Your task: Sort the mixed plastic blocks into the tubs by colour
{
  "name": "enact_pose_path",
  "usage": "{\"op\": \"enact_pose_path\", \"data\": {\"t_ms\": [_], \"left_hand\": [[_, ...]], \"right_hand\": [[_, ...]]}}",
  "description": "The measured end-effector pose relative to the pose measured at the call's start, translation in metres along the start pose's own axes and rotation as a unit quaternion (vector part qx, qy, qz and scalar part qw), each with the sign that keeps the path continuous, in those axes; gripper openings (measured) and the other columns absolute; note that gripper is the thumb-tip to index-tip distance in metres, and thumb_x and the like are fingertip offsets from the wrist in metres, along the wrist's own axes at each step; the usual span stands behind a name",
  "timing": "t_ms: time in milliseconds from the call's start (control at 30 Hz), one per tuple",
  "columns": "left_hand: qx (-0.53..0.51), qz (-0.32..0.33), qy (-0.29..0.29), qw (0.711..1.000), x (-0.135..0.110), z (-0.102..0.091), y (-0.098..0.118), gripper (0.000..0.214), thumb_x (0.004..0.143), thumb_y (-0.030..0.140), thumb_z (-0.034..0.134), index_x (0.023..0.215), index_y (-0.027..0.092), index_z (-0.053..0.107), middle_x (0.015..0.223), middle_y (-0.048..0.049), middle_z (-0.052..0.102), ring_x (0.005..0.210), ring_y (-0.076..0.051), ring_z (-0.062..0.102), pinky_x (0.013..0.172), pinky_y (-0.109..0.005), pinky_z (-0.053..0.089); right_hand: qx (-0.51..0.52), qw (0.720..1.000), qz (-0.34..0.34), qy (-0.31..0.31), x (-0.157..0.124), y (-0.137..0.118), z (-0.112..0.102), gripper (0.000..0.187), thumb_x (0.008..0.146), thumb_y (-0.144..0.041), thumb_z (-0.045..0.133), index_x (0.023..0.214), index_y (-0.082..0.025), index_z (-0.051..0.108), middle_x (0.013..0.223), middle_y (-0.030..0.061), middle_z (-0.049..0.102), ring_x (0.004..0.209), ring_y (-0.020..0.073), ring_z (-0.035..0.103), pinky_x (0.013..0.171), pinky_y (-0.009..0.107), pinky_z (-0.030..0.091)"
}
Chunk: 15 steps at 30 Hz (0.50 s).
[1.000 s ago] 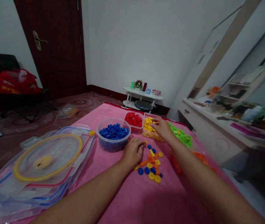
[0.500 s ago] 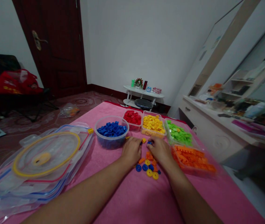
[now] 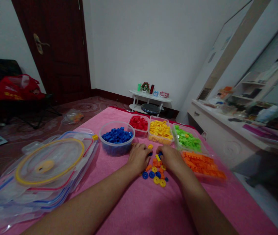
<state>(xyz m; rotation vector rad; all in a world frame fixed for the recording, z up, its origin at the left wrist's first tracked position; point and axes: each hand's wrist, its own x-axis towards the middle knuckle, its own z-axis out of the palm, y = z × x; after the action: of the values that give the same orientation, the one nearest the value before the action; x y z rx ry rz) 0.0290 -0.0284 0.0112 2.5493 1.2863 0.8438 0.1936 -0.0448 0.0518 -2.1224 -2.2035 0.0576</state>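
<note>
My left hand (image 3: 139,157) is closed with its fingers curled, a small blue building block (image 3: 150,153) at the fingertips. Opposite it, my right hand (image 3: 171,158) pinches another blue block (image 3: 160,153). Between and just below the hands lies a loose pile of orange blocks (image 3: 155,162), blue wheel-like rings (image 3: 145,175) and yellow rings (image 3: 162,183). A yellow piece (image 3: 150,146) rests just beyond my left fingertips. To the left of that hand stands a round clear tub of blue blocks (image 3: 117,135). The fingers partly hide both held pieces.
Clear boxes hold red blocks (image 3: 139,123), yellow blocks (image 3: 160,129), green blocks (image 3: 188,139) and orange blocks (image 3: 202,164). Stacked clear lids (image 3: 62,163) cover the left of the pink cloth (image 3: 139,209). A cluttered white dresser (image 3: 212,120) stands at the right.
My right hand has shifted slightly right, away from the left one, uncovering a yellow piece below its fingertips. A blue block now shows more plainly at my left fingertips.
</note>
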Motion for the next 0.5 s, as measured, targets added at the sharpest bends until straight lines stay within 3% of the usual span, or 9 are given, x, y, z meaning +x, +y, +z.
{"op": "enact_pose_path", "data": {"t_ms": [233, 367, 433, 500], "left_hand": [[-0.030, -0.012, 0.015, 0.999, 0.000, 0.002, 0.000, 0.017, 0.073, 0.020, 0.063, 0.089, 0.019, 0.066, 0.089, -0.0059, 0.064, 0.091, -0.023, 0.054, 0.084, -0.037, 0.040], [-0.092, -0.004, 0.070, 0.993, 0.000, -0.003, 0.003, 0.020, 0.077, 0.022, 0.061, 0.096, 0.020, 0.064, 0.093, -0.0054, 0.065, 0.093, -0.022, 0.055, 0.084, -0.035, 0.041], [-0.131, 0.005, 0.123, 0.984, 0.000, -0.007, 0.005, 0.023, 0.080, 0.022, 0.058, 0.103, 0.020, 0.062, 0.099, -0.0053, 0.065, 0.097, -0.021, 0.054, 0.087, -0.035, 0.041], [-0.163, 0.019, 0.168, 0.972, -0.001, -0.010, 0.006, 0.026, 0.081, 0.021, 0.057, 0.107, 0.020, 0.060, 0.105, -0.0053, 0.064, 0.101, -0.020, 0.053, 0.090, -0.035, 0.040]], "right_hand": [[0.006, 1.000, 0.008, -0.010, -0.002, 0.000, -0.002, 0.025, 0.071, -0.012, 0.053, 0.089, -0.022, 0.069, 0.092, 0.0074, 0.069, 0.087, 0.0206, 0.061, 0.068, 0.027, 0.036], [0.134, 0.988, -0.001, 0.079, 0.001, -0.001, -0.006, 0.019, 0.071, -0.016, 0.054, 0.084, -0.019, 0.067, 0.089, 0.0058, 0.068, 0.085, 0.0185, 0.060, 0.072, 0.027, 0.040], [0.289, 0.951, -0.012, 0.114, 0.003, -0.006, -0.005, 0.017, 0.071, -0.019, 0.054, 0.084, -0.018, 0.065, 0.083, 0.0046, 0.067, 0.076, 0.0167, 0.059, 0.068, 0.027, 0.043], [0.475, 0.875, 0.004, 0.091, 0.004, -0.014, -0.002, 0.018, 0.071, -0.025, 0.056, 0.085, -0.018, 0.064, 0.072, 0.0020, 0.064, 0.061, 0.0142, 0.057, 0.056, 0.025, 0.044]]}}
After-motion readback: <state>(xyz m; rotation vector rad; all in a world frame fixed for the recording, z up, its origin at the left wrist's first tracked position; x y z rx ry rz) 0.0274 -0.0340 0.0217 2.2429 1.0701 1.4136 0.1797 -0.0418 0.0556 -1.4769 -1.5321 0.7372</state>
